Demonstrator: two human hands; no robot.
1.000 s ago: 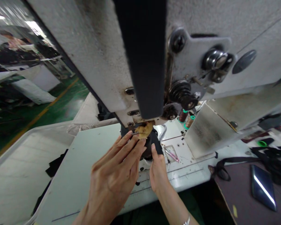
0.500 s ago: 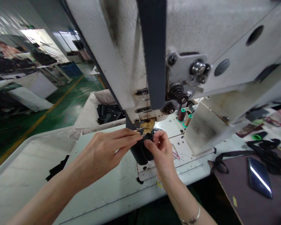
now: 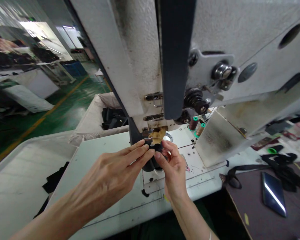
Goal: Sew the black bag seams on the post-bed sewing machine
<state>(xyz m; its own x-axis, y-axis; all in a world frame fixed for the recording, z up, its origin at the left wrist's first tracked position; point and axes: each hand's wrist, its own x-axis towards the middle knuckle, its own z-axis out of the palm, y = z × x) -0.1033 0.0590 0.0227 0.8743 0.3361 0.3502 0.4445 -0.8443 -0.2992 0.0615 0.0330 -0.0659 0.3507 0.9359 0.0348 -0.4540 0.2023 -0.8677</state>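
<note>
A black piece of material (image 3: 150, 164), apparently leather or similar, sits curved on the bed under the needle area of a large white sewing machine (image 3: 137, 66). My left hand (image 3: 117, 166) reaches in from the left, its long fingers pressed together on the piece's upper edge; the thumb is hidden. My right hand (image 3: 173, 166) pinches the same edge from the right with thumb and bent fingers. Just beyond the fingertips, a worn yellowish pad (image 3: 158, 135) surrounds the presser foot area. The needle tip cannot be made out.
Brown and tan thread spools (image 3: 193, 124) stand behind the bed. A phone (image 3: 273, 193) and black straps (image 3: 240, 168) lie on the right-hand table. Left are a cloth-lined bin (image 3: 90, 120) of black pieces and a white tray (image 3: 22, 166). A person (image 3: 2, 43) sits far left.
Both hands have moved slightly inward with the black piece, closer to the presser foot. My left fingers lie further over its edge. The camera view has shifted a little.
</note>
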